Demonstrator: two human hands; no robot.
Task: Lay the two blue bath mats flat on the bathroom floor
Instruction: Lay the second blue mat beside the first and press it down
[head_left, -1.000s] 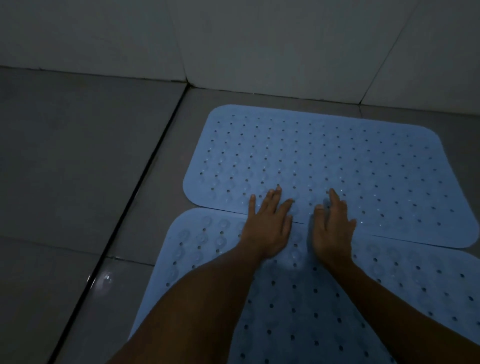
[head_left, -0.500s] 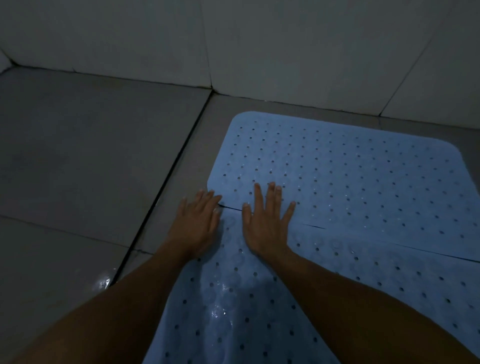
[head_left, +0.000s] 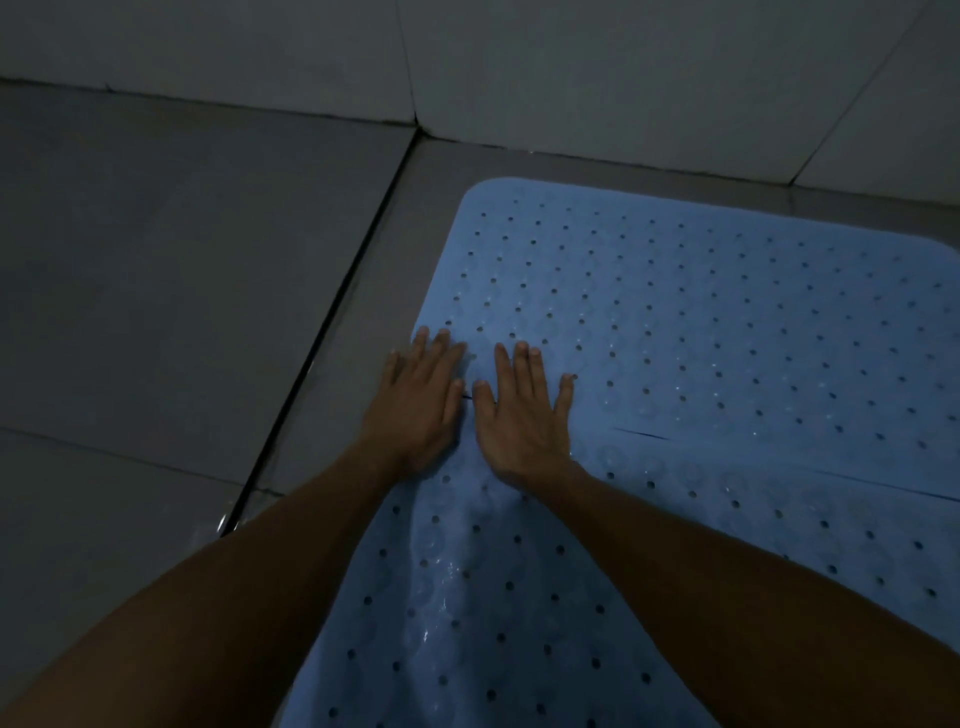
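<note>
Two light blue perforated bath mats lie on the grey tiled floor. The far mat (head_left: 701, 312) rests flat near the wall. The near mat (head_left: 493, 597) runs toward me between my forearms, its far edge meeting the far mat along a thin dark seam. My left hand (head_left: 415, 405) presses palm down at the left end of that seam, partly over the mat's left edge. My right hand (head_left: 522, 415) lies flat beside it, fingers spread, on the seam. Neither hand holds anything. The near mat shows a wet, slightly rippled patch.
A white tiled wall (head_left: 571, 67) stands just behind the far mat. A dark grout groove (head_left: 322, 338) runs diagonally across the floor left of the mats. Large grey floor tiles (head_left: 156, 260) stretch to the left.
Both hands slid left along the seam, from the middle of the mats to their left corner. They then pushed slightly forward onto the far mat's edge. The view shifted left with them.
</note>
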